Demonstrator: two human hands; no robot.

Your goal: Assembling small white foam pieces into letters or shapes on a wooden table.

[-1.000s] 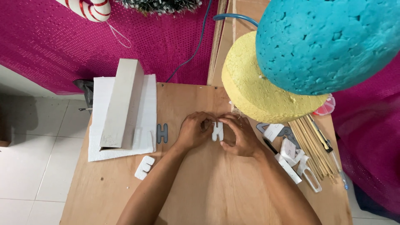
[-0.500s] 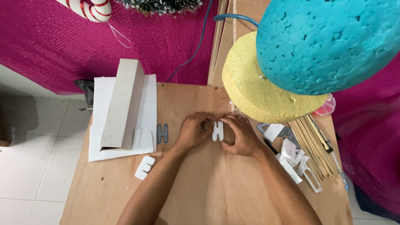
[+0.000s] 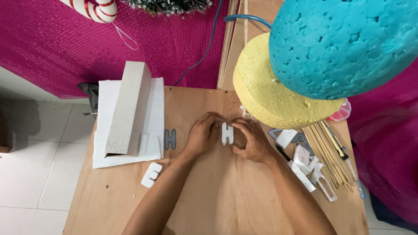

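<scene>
Hands are seen unmoved since a second ago: the left hand [image 3: 203, 135] and right hand [image 3: 251, 140] are kept pinched on the white foam letter [image 3: 227, 133] at mid-frame on the plywood table [image 3: 226, 196].

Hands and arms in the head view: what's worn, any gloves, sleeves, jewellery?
Both hands are bare: no gloves on the left hand or the right hand. No rings, watch or wristbands show. Both forearms are uncovered as far as the bottom edge of the picture, so no sleeve is in view. No markings or tattoos can be made out.
</scene>
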